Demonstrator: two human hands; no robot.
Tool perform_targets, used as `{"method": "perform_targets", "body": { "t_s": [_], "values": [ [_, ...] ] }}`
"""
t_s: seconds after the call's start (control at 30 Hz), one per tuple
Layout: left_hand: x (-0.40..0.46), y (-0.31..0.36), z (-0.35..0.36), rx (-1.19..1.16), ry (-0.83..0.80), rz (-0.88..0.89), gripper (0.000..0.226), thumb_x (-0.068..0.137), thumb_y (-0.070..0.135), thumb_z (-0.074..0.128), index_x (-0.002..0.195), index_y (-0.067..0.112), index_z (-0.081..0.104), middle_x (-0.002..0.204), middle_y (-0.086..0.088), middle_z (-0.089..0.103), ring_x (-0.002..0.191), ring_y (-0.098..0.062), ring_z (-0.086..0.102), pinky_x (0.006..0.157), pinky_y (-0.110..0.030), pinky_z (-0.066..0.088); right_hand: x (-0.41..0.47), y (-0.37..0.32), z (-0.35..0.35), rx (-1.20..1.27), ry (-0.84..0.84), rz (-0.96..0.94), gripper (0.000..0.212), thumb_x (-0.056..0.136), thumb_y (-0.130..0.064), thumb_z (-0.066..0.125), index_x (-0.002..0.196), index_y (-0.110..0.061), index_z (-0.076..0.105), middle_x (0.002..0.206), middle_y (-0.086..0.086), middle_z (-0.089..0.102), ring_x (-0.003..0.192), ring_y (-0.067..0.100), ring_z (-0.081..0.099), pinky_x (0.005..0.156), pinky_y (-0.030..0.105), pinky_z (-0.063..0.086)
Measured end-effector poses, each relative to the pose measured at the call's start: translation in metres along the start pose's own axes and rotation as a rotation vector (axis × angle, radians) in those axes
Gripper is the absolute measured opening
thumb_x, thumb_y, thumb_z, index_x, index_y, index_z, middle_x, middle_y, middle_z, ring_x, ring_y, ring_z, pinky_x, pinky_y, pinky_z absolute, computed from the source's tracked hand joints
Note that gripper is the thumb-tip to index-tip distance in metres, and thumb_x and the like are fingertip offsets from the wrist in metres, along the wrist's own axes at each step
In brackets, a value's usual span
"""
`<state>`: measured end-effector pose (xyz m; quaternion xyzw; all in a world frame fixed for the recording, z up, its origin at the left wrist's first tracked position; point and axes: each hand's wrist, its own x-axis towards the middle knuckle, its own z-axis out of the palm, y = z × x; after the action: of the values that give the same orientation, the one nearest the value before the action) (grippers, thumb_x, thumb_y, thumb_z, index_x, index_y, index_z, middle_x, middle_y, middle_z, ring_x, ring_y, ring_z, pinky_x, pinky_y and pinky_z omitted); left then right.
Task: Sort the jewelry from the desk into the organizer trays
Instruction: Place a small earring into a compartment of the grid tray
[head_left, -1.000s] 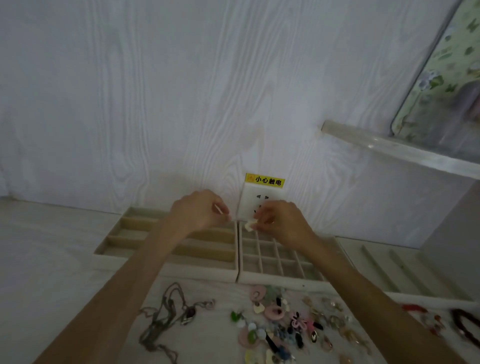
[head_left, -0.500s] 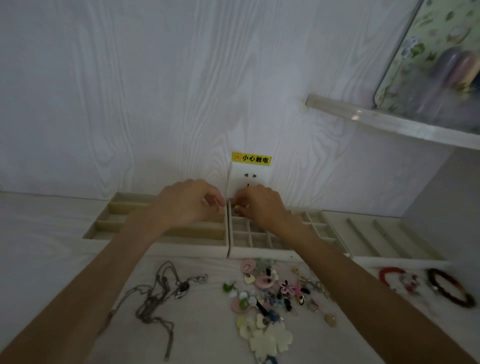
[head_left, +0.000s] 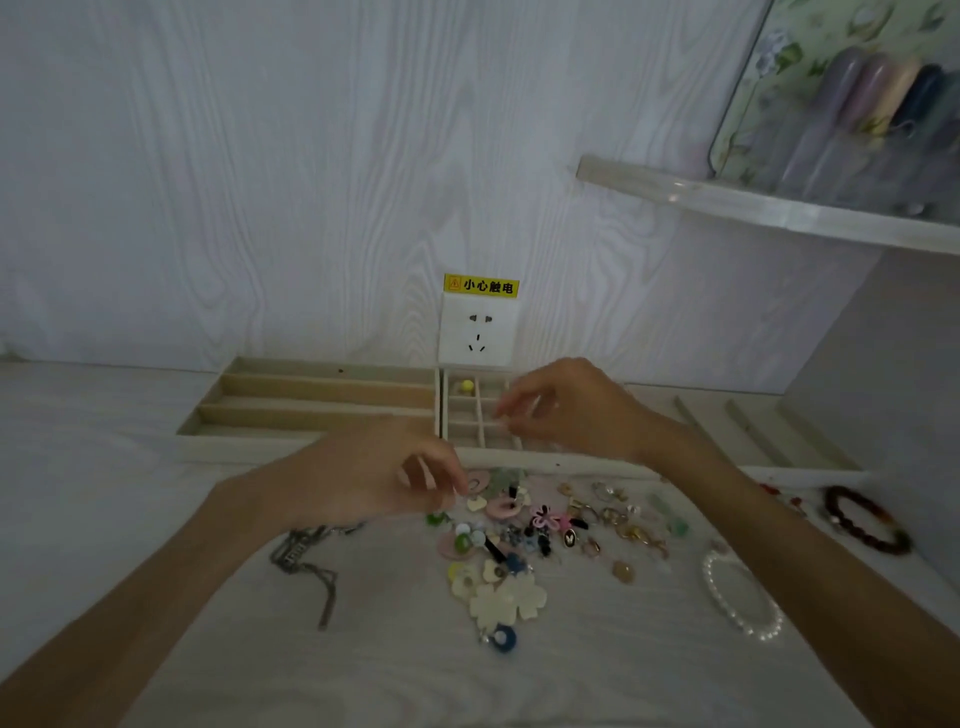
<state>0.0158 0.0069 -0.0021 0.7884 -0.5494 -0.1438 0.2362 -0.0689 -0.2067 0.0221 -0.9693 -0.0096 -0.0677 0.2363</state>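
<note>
desk (head_left: 156, 519): pale wood grain, runs the full width under both arms; wall and socket (head_left: 479, 328) behind.
long tray (head_left: 311, 402): far left, against the wall; its lanes run left to right; looks bare apart from a dark speck in the back lane.
grid tray (head_left: 470, 415): just right of the long tray, touching it; small square cells; one yellow bead (head_left: 466, 386) sits in the back left cell.
third tray (head_left: 753, 431): further right, slats angled away; contents not clear.
pile (head_left: 519, 540): loose earrings and charms on the desk, just in front of the grid tray; largest piece a cream flower (head_left: 506, 603) at the near edge.
chain (head_left: 306, 561): dark necklace left of the pile, long axis running roughly near to far, partly under the left wrist.
bracelets: pearl one (head_left: 737, 603) and dark bead one (head_left: 865, 519), right of the pile, well apart from both hands.
left hand (head_left: 374, 475): low over the pile's far left edge, thumb and forefinger curled toward each other; whether they pinch a piece cannot be told.
right hand (head_left: 566, 410): over the grid tray, fingers loosely curled, tips close together; nothing clearly held, too blurred to be sure.
key relation: the pile lies near-side of the trays; the left hand is the nearer to it, the right the nearer to the cells.
likely next: a pick from the pile with the left, carried away from the person into a cell.
</note>
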Motion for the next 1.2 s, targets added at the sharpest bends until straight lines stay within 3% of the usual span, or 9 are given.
{"method": "perform_targets", "body": {
  "t_s": [0.1, 0.2, 0.37, 0.57, 0.7, 0.77, 0.93, 1.07, 1.2],
  "values": [
    [-0.013, 0.009, 0.016, -0.086, -0.187, 0.020, 0.018, 0.080, 0.026, 0.073, 0.095, 0.037, 0.072, 0.090, 0.025, 0.068, 0.085, 0.007, 0.061, 0.065, -0.003, 0.041, -0.034, -0.011, 0.015, 0.093, -0.234, -0.023, 0.012, 0.080, -0.021, 0.073, 0.092, -0.022, 0.075, 0.083, -0.008, 0.073, 0.070, 0.001, 0.063, 0.061, 0.010, 0.046],
    [-0.017, 0.011, 0.025, -0.093, -0.216, 0.006, 0.027, 0.077, 0.022, 0.077, 0.099, 0.037, 0.070, 0.089, 0.029, 0.064, 0.090, 0.006, 0.059, 0.069, -0.003, 0.040, -0.050, -0.011, 0.040, 0.087, -0.295, -0.064, 0.015, 0.078, -0.022, 0.075, 0.092, -0.024, 0.076, 0.079, -0.012, 0.071, 0.067, 0.001, 0.060, 0.062, 0.012, 0.045],
    [-0.017, 0.008, 0.037, -0.058, -0.066, 0.002, 0.023, 0.073, 0.041, 0.076, 0.095, 0.042, 0.070, 0.093, 0.031, 0.064, 0.089, 0.005, 0.059, 0.083, -0.023, 0.048, -0.057, -0.003, 0.051, -0.040, -0.215, -0.079, 0.017, 0.078, -0.030, 0.073, 0.094, -0.033, 0.074, 0.077, -0.021, 0.055, 0.069, 0.000, 0.053, 0.063, 0.019, 0.044],
    [-0.014, 0.002, 0.047, 0.011, 0.084, 0.028, 0.013, 0.075, 0.046, 0.072, 0.085, 0.039, 0.068, 0.094, 0.027, 0.063, 0.090, 0.007, 0.056, 0.078, -0.023, 0.046, -0.063, -0.002, 0.045, -0.190, -0.099, -0.018, 0.019, 0.084, -0.038, 0.064, 0.103, -0.038, 0.069, 0.093, -0.014, 0.059, 0.083, 0.005, 0.055, 0.073, 0.031, 0.050],
    [-0.014, 0.002, 0.050, 0.073, 0.141, 0.012, 0.016, 0.075, 0.051, 0.069, 0.085, 0.038, 0.069, 0.097, 0.026, 0.065, 0.085, 0.014, 0.054, 0.071, -0.014, 0.041, -0.081, -0.010, 0.052, -0.128, -0.092, -0.075, 0.055, 0.067, -0.065, 0.063, 0.114, -0.038, 0.058, 0.105, -0.021, 0.046, 0.091, -0.004, 0.042, 0.077, 0.014, 0.041],
    [-0.014, 0.002, 0.049, 0.105, 0.183, -0.005, 0.013, 0.075, 0.050, 0.070, 0.084, 0.040, 0.069, 0.095, 0.024, 0.066, 0.078, 0.020, 0.051, 0.061, -0.006, 0.032, -0.088, -0.012, 0.060, -0.157, -0.123, -0.088, 0.064, 0.062, -0.069, 0.066, 0.114, -0.036, 0.049, 0.109, -0.022, 0.040, 0.097, -0.003, 0.036, 0.082, 0.015, 0.036],
    [-0.015, -0.005, 0.042, 0.012, 0.246, -0.044, 0.007, 0.074, 0.043, 0.074, 0.078, 0.042, 0.069, 0.085, 0.025, 0.068, 0.085, 0.010, 0.059, 0.073, -0.016, 0.043, -0.076, 0.003, 0.069, -0.200, 0.016, -0.178, 0.047, 0.072, -0.060, 0.066, 0.106, -0.029, 0.057, 0.097, -0.021, 0.042, 0.087, 0.001, 0.038, 0.070, 0.012, 0.033],
    [-0.011, -0.009, 0.034, -0.051, 0.287, -0.068, 0.008, 0.074, 0.041, 0.075, 0.077, 0.036, 0.069, 0.087, 0.025, 0.068, 0.086, 0.007, 0.061, 0.067, -0.023, 0.041, -0.059, 0.015, 0.063, -0.253, 0.121, -0.182, 0.034, 0.076, -0.046, 0.071, 0.100, -0.023, 0.066, 0.096, -0.006, 0.058, 0.087, 0.011, 0.050, 0.070, 0.028, 0.045],
    [0.001, -0.011, 0.015, -0.173, 0.295, -0.049, 0.007, 0.075, 0.027, 0.077, 0.078, 0.030, 0.071, 0.084, 0.021, 0.071, 0.078, 0.003, 0.065, 0.075, -0.023, 0.049, -0.044, 0.015, 0.047, -0.192, 0.031, -0.096, 0.028, 0.074, -0.040, 0.075, 0.097, -0.029, 0.066, 0.096, -0.010, 0.055, 0.092, 0.007, 0.046, 0.077, 0.030, 0.045]
  ]
}}
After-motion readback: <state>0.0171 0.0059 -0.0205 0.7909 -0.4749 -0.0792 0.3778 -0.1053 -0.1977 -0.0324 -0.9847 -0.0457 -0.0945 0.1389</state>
